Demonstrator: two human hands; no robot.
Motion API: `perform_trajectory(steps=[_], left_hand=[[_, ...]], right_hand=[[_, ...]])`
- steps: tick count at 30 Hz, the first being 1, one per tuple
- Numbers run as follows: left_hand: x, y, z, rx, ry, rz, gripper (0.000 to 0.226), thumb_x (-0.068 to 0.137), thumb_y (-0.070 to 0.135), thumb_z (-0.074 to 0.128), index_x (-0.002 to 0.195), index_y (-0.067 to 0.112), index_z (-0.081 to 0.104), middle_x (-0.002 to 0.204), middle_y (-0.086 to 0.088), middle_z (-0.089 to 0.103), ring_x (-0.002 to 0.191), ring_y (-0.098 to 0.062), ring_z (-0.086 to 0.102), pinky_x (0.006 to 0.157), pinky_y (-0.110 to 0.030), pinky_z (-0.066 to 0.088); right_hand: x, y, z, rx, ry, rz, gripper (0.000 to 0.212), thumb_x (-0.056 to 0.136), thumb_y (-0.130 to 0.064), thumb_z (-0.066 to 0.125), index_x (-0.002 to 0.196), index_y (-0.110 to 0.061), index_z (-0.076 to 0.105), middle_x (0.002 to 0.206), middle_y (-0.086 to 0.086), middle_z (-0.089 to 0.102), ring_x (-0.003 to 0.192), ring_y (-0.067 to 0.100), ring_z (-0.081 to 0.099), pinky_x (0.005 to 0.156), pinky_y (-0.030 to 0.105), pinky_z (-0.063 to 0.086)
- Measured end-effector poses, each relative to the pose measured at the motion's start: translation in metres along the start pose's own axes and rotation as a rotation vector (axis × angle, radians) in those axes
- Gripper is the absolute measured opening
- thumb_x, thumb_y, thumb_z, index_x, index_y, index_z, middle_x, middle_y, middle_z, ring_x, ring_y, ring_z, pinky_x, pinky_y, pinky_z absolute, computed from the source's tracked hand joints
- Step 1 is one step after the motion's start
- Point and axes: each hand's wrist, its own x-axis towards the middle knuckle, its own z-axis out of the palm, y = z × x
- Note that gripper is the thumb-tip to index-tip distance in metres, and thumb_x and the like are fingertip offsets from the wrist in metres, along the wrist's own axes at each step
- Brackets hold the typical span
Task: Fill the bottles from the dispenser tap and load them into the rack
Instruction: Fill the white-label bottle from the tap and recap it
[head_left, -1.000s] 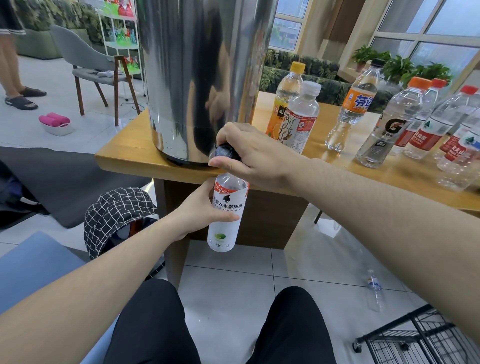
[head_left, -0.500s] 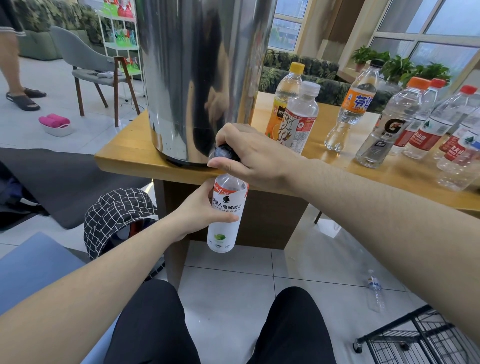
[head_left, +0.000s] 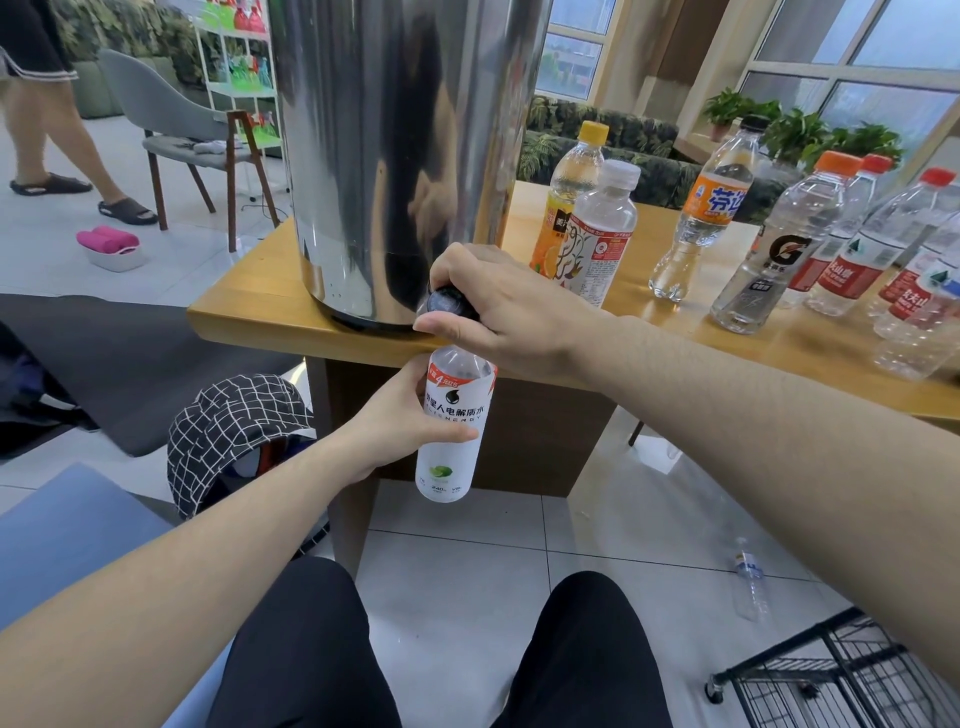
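Bottle (head_left: 453, 426): held upright under the tap knob (head_left: 451, 304), below the table (head_left: 249, 325) edge.
Left hand (head_left: 400, 415): wrapped round the labelled mid-body.
Right hand (head_left: 498, 306): closed on the knob.
Handling: thin plastic, likely crushable, heavier once filled, slippery if wet; best gripped mid-label.
Rack (head_left: 841, 675): on the floor, lower right.

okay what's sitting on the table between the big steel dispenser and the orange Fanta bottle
In the head view, two bottles stand between the dispenser and the Fanta bottle: a yellow-capped juice bottle and, in front of it, a white-capped bottle with a red and white label.
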Motion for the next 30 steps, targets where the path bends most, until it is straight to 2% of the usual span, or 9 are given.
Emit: perform_trajectory(steps=[5, 15, 21, 25, 30], left_hand=[[-0.001, 0.002, -0.002, 0.012, 0.003, -0.002, 0.073, 0.075, 0.019, 0.087, 0.129, 0.033, 0.042, 0.121, 0.011, 0.061, 0.107, -0.001, 0.056, 0.096, -0.031, 0.046], [-0.002, 0.003, -0.002, 0.01, -0.007, 0.002, 0.073, 0.075, 0.02, 0.087, 0.13, 0.034, 0.04, 0.116, 0.017, 0.059, 0.102, 0.003, 0.055, 0.09, -0.026, 0.044], [-0.001, 0.002, -0.002, 0.009, -0.004, 0.002, 0.074, 0.075, 0.02, 0.087, 0.131, 0.034, 0.041, 0.121, 0.013, 0.061, 0.106, 0.0, 0.056, 0.095, -0.03, 0.045], [0.0, 0.0, -0.002, 0.012, 0.0, 0.003, 0.076, 0.074, 0.021, 0.088, 0.133, 0.033, 0.042, 0.123, 0.012, 0.062, 0.112, -0.005, 0.057, 0.098, -0.032, 0.046], [0.001, -0.003, -0.003, 0.016, 0.004, -0.006, 0.077, 0.072, 0.023, 0.089, 0.133, 0.032, 0.043, 0.122, 0.012, 0.062, 0.112, -0.005, 0.058, 0.098, -0.033, 0.047]], right_hand=[[0.001, 0.0, 0.0, -0.004, -0.001, -0.011, 0.032, 0.101, -0.048, 0.047, 0.109, -0.018, 0.046, 0.101, 0.0, 0.051, 0.087, 0.012, 0.044, 0.074, 0.016, 0.036], [0.001, 0.001, 0.0, -0.007, 0.001, -0.015, 0.032, 0.101, -0.049, 0.046, 0.109, -0.019, 0.046, 0.101, 0.0, 0.051, 0.088, 0.012, 0.044, 0.075, 0.016, 0.036], [0.003, 0.001, -0.001, -0.013, -0.012, -0.03, 0.028, 0.101, -0.049, 0.046, 0.106, -0.023, 0.042, 0.1, 0.0, 0.051, 0.089, 0.013, 0.045, 0.075, 0.017, 0.036], [0.005, 0.003, 0.0, -0.029, -0.01, -0.04, 0.032, 0.1, -0.05, 0.047, 0.109, -0.019, 0.045, 0.1, 0.001, 0.053, 0.089, 0.014, 0.045, 0.075, 0.016, 0.035], [0.01, 0.007, 0.002, -0.063, 0.007, -0.09, 0.038, 0.099, -0.051, 0.048, 0.11, -0.014, 0.048, 0.097, 0.004, 0.056, 0.086, 0.018, 0.048, 0.072, 0.023, 0.037]])
